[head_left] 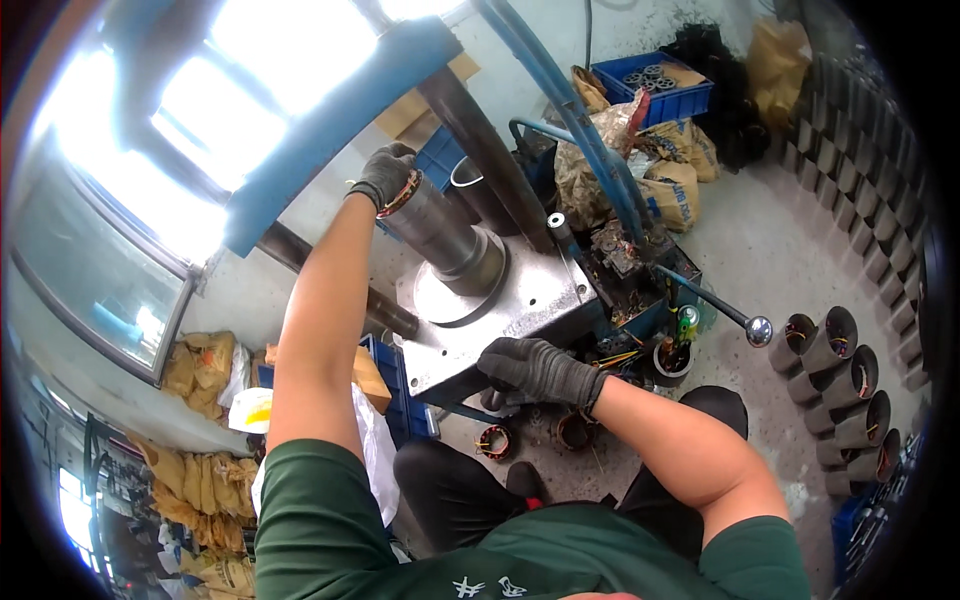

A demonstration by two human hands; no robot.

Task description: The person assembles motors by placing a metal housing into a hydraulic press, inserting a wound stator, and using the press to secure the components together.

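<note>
A dark metal cylinder (435,232) stands on a round steel base (455,300) on the press table (530,290). At its upper end shows a ring of copper-and-red wire winding (402,194). My left hand (383,176), in a dark grey glove, is closed over that winding at the top rim; its fingertips are partly hidden. My right hand (540,370), gloved alike, is at the front edge of the table, its fingers curled together. Whether anything lies inside them is hidden.
A blue press beam (340,120) and thick steel columns (485,150) surround the cylinder. A ball-ended lever (757,330) juts out at the right. Stacked cylindrical housings (840,390) line the right side. Wound stator rings (494,441) lie on the floor below the table.
</note>
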